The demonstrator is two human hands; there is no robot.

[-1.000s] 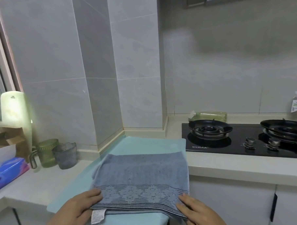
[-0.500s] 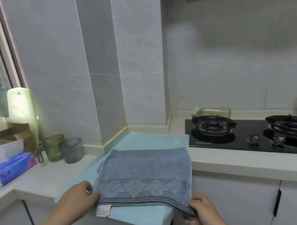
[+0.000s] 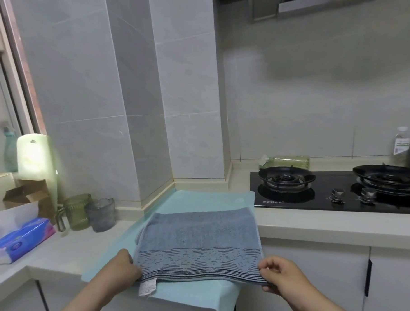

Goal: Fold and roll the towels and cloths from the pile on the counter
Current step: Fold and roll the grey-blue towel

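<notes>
Towel [image 3: 198, 242] of blue-grey terry, folded into a broad rectangle, lies flat at the lower centre of the frame. It rests on a smooth mint-green mat [image 3: 201, 199] that covers the pale counter [image 3: 319, 223] and droops over its front edge. A woven band of darker diamonds and fine stripes runs along the towel's near edge, and a small white care label [image 3: 147, 286] hangs from its lower left corner. The left hand [image 3: 121, 269] sits at that lower left corner, its grip narrow, with the fingers curled onto the towel's edge. The right hand [image 3: 283, 275] is at the lower right corner, its grip a pinch of thumb and fingers on the striped hem. At the left of the frame stand a ribbed green glass mug [image 3: 76, 211] and, just beside it, a ribbed grey glass cup [image 3: 100, 217]. A glossy blue tissue pack [image 3: 22, 238] lies nearer the left border. At the right, a black glass gas hob [image 3: 319, 204] with two round dark burners is set into the counter, just beside the mat's far right corner.
</notes>
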